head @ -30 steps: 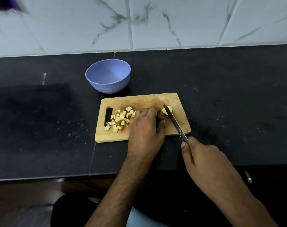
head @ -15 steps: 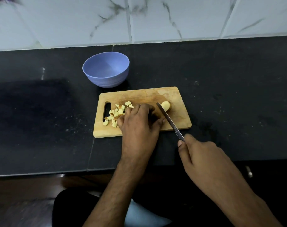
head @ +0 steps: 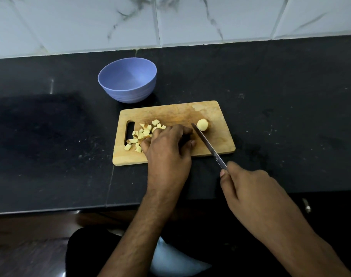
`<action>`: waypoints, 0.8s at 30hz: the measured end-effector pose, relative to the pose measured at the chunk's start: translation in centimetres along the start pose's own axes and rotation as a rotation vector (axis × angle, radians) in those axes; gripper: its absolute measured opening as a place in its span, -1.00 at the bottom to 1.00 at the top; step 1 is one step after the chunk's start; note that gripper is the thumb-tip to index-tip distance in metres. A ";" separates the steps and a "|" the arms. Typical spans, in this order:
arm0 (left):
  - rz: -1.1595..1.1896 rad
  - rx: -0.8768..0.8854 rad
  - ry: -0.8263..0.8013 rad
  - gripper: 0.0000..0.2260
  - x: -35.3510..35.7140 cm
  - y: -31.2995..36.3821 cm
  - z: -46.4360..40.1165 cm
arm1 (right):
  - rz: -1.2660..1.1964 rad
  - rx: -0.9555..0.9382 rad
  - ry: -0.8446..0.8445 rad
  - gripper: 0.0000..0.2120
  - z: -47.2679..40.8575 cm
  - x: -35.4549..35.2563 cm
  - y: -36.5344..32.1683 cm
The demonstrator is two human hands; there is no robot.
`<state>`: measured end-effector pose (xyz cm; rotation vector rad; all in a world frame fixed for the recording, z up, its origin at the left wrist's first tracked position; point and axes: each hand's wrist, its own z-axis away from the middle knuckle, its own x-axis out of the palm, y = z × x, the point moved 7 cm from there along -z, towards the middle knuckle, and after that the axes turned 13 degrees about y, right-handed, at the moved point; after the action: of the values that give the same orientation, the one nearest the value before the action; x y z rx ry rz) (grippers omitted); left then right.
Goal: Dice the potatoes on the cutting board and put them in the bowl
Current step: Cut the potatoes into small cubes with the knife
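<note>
left hand now off potato (no labels)

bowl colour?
Periwinkle blue, plain: the bowl shows best in the head view.

No text, label, brand, number or sign can be read anywhere in the view.
</note>
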<state>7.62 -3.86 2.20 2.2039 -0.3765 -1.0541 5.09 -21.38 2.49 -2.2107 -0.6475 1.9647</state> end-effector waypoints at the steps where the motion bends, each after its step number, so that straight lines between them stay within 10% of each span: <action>1: -0.011 0.009 0.005 -0.87 0.0 0.1 0.0 | 0.014 -0.004 -0.006 -0.75 0.1 0.0 -0.1; 24: -0.002 0.044 0.036 -0.85 0.0 0.3 -0.2 | 0.113 -0.016 -0.088 -0.86 -0.7 0.9 -2.2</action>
<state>7.79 -4.02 2.51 2.2598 -0.3849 -1.0145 5.31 -18.88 2.61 -2.2273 -0.5615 2.1288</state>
